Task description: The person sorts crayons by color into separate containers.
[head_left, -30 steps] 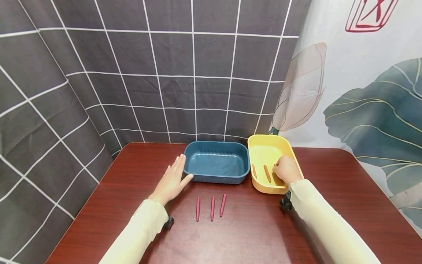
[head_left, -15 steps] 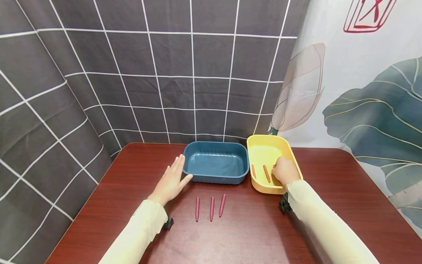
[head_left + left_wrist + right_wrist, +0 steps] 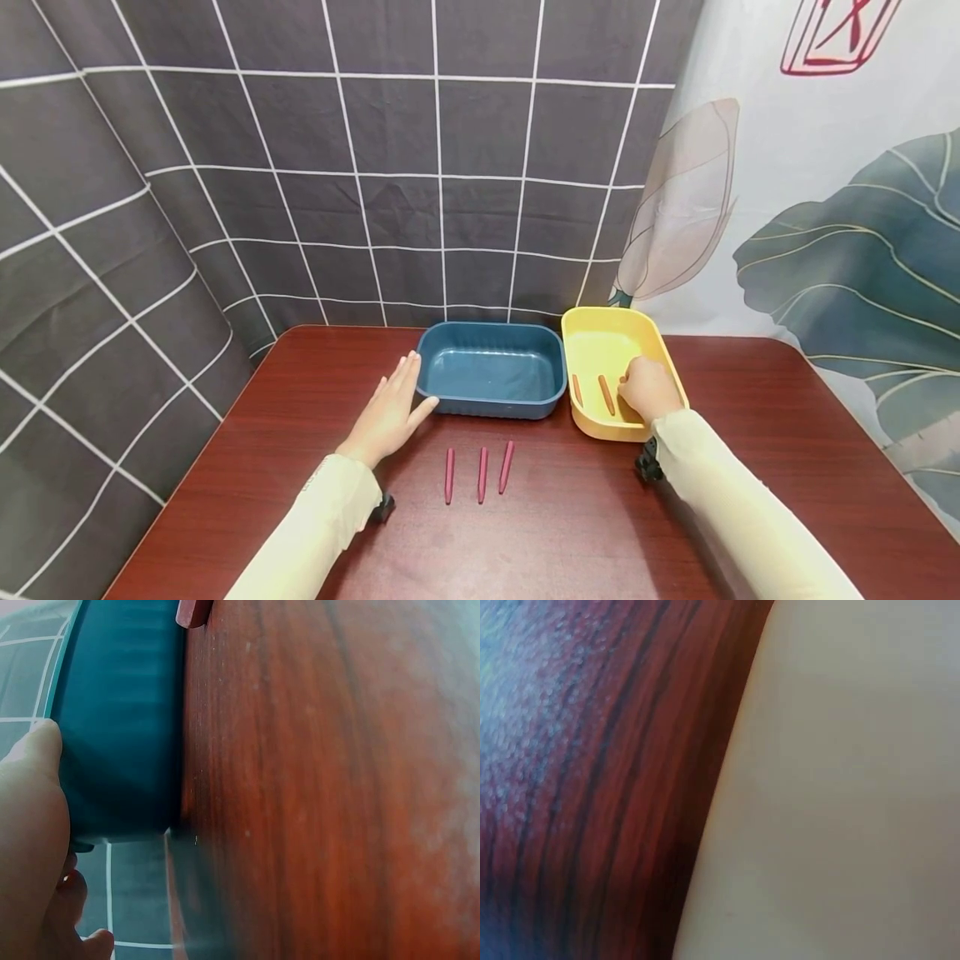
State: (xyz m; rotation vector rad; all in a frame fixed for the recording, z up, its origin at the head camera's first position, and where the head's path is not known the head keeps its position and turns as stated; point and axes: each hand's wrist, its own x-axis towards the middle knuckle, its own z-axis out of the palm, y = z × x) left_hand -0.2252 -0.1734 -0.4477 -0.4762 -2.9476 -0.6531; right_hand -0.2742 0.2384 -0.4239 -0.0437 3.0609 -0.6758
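So far two of the red sticks (image 3: 605, 394) lay inside the yellow tray (image 3: 664, 354), and my right hand (image 3: 648, 389) was down in that tray beside them, its fingers curled under. I could not tell whether they were pinching a third stick or nothing at all. Three more sticks (image 3: 480, 473) waited in a row on the surface, near its front edge, just in front of the blue tray (image 3: 491, 371); by my judgement, the sorting was about half done, with those three left to go.

My left hand (image 3: 390, 412) lay flat with the fingers straight and close together, resting against the blue tray's left wall. That tray was empty and touched the yellow one side by side near the back edge. Open room stretched along the front and towards the right edge; the back edge met the hanging cloths (image 3: 375, 167), so nothing could slide further that way.
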